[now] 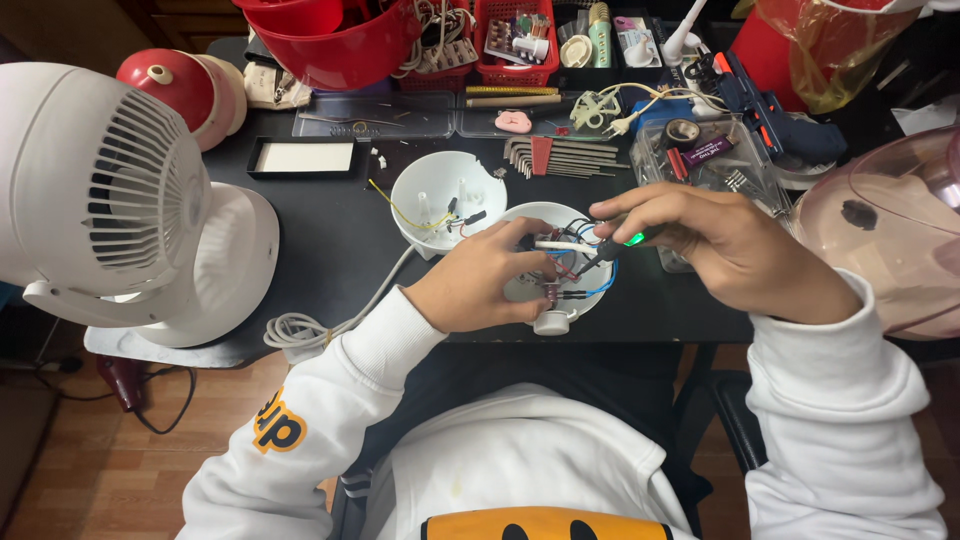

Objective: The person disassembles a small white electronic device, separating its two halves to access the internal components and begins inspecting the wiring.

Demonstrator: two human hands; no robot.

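Left hand [480, 285]: fingers were curled around the near rim of the round white housing [557, 262], holding it steady on the black table [330, 230].
Right hand [700, 245]: fingers were pinched closed on a slim tool with a green-lit body [630, 239], its tip pointing into the housing.
Round white housing: it sat at the table's near edge, between both hands; inside were blue, red and black wires and small parts.
White bowl-shaped shell [447, 200]: it lay just behind the housing, touching or nearly so, with a yellow wire and two upright posts inside.
Clear plastic box [705, 150]: stood behind the right hand, holding a tape roll and small bits.
Red basket [515, 40]: at the far edge, filled with small packets.
Red bowl [340, 40]: beside the basket, contents unclear.
White fan [100, 190]: stood at the table's left end.
Grey cable [310, 325]: coiled near the left sleeve.
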